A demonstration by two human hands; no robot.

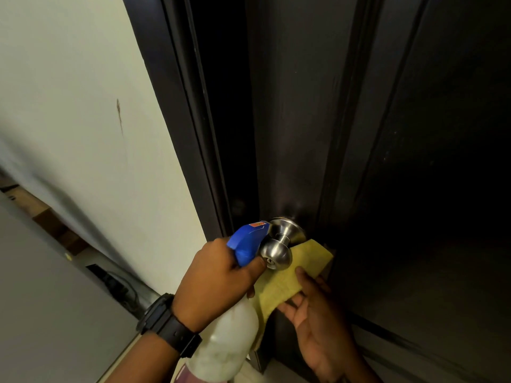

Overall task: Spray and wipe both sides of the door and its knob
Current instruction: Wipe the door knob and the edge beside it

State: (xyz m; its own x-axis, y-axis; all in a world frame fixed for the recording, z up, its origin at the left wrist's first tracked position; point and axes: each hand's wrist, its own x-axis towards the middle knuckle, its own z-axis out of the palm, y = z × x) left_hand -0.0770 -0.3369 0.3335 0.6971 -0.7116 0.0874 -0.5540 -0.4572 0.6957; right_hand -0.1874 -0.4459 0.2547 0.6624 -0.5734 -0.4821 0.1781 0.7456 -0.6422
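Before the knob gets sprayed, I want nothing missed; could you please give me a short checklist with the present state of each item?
1. Spray bottle held in the left hand: ok.
2. Blue nozzle close beside the knob: ok.
3. Yellow cloth held under the knob by the right hand: ok.
4. Finger on the trigger: cannot tell.
5. Liquid left in the bottle: cannot tell.
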